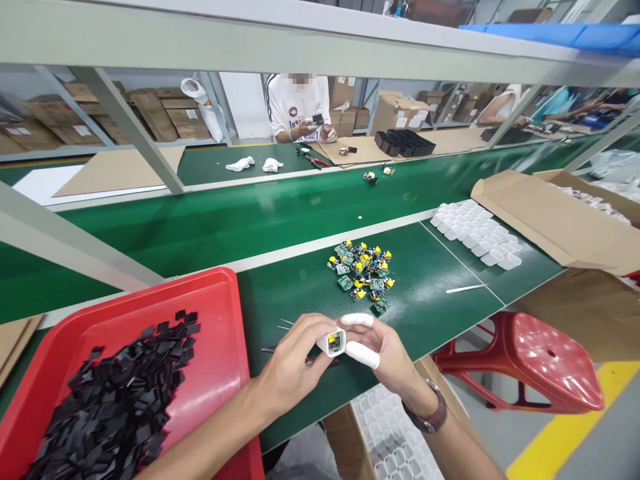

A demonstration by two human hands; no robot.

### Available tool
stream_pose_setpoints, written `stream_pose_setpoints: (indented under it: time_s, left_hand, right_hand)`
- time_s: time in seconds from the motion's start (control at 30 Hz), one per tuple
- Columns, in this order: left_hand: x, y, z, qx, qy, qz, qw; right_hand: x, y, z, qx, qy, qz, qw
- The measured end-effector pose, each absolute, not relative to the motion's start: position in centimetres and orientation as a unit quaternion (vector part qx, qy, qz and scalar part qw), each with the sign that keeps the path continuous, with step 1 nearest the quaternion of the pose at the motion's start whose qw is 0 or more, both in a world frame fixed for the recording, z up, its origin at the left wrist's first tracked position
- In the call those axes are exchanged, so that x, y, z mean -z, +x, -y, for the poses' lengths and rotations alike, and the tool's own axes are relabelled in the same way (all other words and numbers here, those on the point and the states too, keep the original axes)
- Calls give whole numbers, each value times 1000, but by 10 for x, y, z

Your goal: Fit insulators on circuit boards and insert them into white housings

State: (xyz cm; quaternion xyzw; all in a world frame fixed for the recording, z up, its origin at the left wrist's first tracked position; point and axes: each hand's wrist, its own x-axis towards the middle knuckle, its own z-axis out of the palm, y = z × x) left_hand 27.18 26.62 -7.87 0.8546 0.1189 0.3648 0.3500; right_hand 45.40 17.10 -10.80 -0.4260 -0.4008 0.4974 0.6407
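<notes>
We have a small white case (334, 343) gripped between the thumb and fingers of our left hand (295, 350), held above the near edge of the green table (295, 280), its open end facing us and a circuit board with a yellow part showing inside. Our right hand (385, 353) is just beside it, two digits in white finger covers (363, 355) spread apart; we cannot tell whether their tips touch the case. Beyond our hands lies a loose pile of circuit boards (363, 267) with yellow parts, and farther right more white cases (477, 233) sit in close rows near an open cardboard box (550, 213). A thin white stick (466, 289) lies between us and those rows. To our left, a red tray (220, 333) holds a heap of flat black pieces (125, 393). A red stool (555, 360) stands at our right, and across the green belt (260, 207) a co-worker (300, 110) handles a dark item.
</notes>
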Motion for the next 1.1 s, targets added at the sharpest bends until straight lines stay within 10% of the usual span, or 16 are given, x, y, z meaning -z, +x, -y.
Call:
stream_pose_setpoints:
  time_s: [0.3,0.7,1.1]
  left_hand:
    - [83,284,-270,-327,933,-81,126]
    - [135,306,-368,-324,939,-45,106]
    - [85,306,-523,-248,858,-435,112]
  right_hand:
    - [134,446,-176,-498,-496,329,630]
    - [124,715,-159,93,-739,423,516]
    - [108,767,-167,186,-682,550,445]
